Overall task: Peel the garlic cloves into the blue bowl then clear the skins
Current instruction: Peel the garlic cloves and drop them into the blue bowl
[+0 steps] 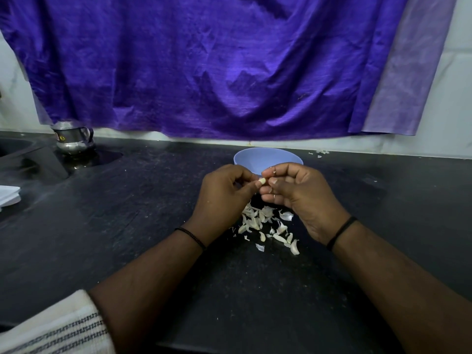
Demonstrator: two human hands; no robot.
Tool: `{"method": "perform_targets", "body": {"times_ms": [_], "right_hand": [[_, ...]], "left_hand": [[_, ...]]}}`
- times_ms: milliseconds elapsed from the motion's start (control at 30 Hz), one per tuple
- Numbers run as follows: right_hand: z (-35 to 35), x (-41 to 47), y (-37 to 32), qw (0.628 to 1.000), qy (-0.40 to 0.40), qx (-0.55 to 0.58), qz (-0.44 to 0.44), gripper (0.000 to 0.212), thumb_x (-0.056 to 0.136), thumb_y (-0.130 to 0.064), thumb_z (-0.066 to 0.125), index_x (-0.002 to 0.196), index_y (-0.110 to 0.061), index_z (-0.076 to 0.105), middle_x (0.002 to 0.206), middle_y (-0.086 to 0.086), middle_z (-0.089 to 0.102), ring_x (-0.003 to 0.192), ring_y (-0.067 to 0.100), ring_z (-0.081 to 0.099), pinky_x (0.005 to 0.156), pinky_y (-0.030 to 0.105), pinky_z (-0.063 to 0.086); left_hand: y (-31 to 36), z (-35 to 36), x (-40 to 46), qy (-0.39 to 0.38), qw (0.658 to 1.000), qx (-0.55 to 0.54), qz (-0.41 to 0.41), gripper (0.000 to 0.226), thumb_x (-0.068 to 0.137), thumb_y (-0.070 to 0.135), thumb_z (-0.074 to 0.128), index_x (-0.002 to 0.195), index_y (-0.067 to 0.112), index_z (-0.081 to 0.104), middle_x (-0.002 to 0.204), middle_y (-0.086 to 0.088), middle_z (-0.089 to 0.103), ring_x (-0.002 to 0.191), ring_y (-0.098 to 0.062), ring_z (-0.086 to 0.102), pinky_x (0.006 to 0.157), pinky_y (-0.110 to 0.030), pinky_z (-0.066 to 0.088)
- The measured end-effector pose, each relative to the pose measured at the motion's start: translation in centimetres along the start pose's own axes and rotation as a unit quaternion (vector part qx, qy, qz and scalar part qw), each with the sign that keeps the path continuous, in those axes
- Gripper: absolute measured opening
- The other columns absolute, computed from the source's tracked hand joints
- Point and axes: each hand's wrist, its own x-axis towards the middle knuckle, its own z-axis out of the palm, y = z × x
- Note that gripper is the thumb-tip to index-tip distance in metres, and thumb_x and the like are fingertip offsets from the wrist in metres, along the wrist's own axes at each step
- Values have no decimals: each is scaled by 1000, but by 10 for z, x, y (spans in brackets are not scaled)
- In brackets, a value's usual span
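A striped cream sleeve point(58, 328) sat nearest the camera at the lower left, with both forearms reaching out over the black counter point(127, 226). The left hand point(224, 198) had its fingers curled and pinched one garlic clove point(262, 181) at the fingertips. The right hand point(296, 198) was curled too, its thumb and forefinger nipping at the tip of the same clove, apparently picking at skin. The clove was held just in front of the near rim of the blue bowl point(265, 159), above the counter and not over the bowl itself.

From there, the slick clove could have slipped out of the pinch and dropped into the skins point(265, 226) below, or rolled off across the counter. A flake stuck to a right finger could also have fallen into the bowl when the hand reached over it.

Counted: one bowl, one clove in hand, one loose heap of skins too many to number, a few stray flakes point(320, 152) by the wall, one steel pot point(72, 139), two wristbands.
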Motion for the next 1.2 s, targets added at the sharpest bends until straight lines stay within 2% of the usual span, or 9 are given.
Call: {"method": "perform_targets", "body": {"times_ms": [167, 333, 533, 667, 867, 1033, 1200], "right_hand": [[1, -1, -3, 1000, 5, 8, 0, 12, 89, 2, 68, 101, 4, 67, 83, 16, 73, 75, 20, 70, 72, 29, 62], [1, -2, -3, 999, 30, -9, -13, 9, 90, 3, 65, 98, -1, 68, 75, 10, 74, 68, 16, 69, 68, 31, 62], [1, -1, -4, 999, 42, -25, -17, 9, 94, -1, 62, 101, 0, 68, 77, 11, 73, 61, 16, 65, 58, 27, 60], [3, -2, -4, 997, 37, -58, -23, 6, 93, -1, 65, 97, 0, 69, 78, 13, 73, 60, 16, 63, 54, 24, 56], [-1, 0, -5, 993, 62, -91, -48, 12, 82, -1, 76, 90, -9, 71, 78, 14, 73, 62, 11, 61, 53, 22, 50], [-3, 3, -7, 988, 92, -101, -71, 15, 79, -2, 79, 87, -12, 71, 76, 6, 70, 63, 6, 59, 51, 18, 46], [-5, 4, -8, 986, 97, -107, -88, 17, 78, -3, 80, 86, -14, 71, 75, 4, 69, 64, 4, 60, 52, 16, 45]], "left_hand": [[0, 0, 0, 7, 1000, -2, 6, 3, 82, 18, 79, 85, 18, 78, 82, 7, 71, 74, -3, 64, 67, -15, 48], [1, 0, 0, 0, 1000, -10, 5, 4, 82, 21, 80, 84, 18, 78, 80, 7, 71, 73, -5, 64, 65, -18, 49], [1, -1, 1, -10, 1000, -16, -8, 6, 85, 15, 75, 80, 14, 76, 74, 8, 68, 67, 0, 58, 63, -12, 42], [1, -2, 0, -8, 1000, -26, -15, 9, 88, 18, 72, 79, 15, 73, 72, 7, 65, 62, -1, 55, 60, -15, 41], [-3, -4, 1, -20, 998, 60, -30, 18, 81, 30, 79, 71, 21, 66, 81, 6, 62, 70, -4, 57, 63, -23, 47], [-4, -4, 0, -43, 996, 56, -46, 15, 82, 18, 78, 83, 29, 68, 70, 8, 65, 62, -5, 59, 66, -35, 56], [-2, -3, 0, -71, 994, 70, -50, 12, 85, 27, 75, 75, 25, 69, 73, 7, 66, 67, -10, 62, 66, -39, 57]]}}
